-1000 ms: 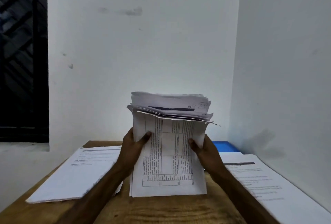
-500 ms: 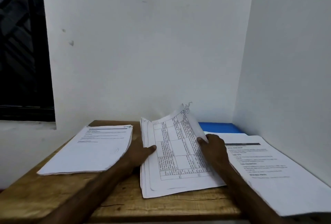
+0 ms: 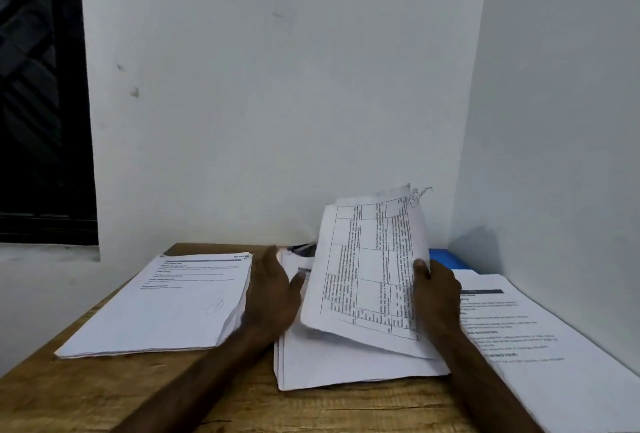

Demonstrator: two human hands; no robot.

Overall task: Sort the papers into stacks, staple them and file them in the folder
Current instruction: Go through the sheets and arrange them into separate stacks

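Note:
A middle stack of papers [image 3: 346,363] lies on the wooden table [image 3: 86,391]. My right hand [image 3: 438,289] pinches the right edge of the top sheets with a printed table [image 3: 367,270] and holds them lifted and tilted above the stack. At the stack's left edge is my left hand [image 3: 273,290], fingers fairly straight, thumb touching the paper. A second stack [image 3: 166,308] lies to the left, a third stack [image 3: 526,335] to the right. A blue folder [image 3: 445,258] shows behind the right stack, mostly hidden.
White walls close the table in at the back and right. A dark window [image 3: 38,103] is at the far left. A small dark object [image 3: 303,248] lies by the back wall behind the middle stack.
The whole bundle, held upright a second ago, was laid flat on the table. My right hand has since lifted the top printed sheets up off the stack.

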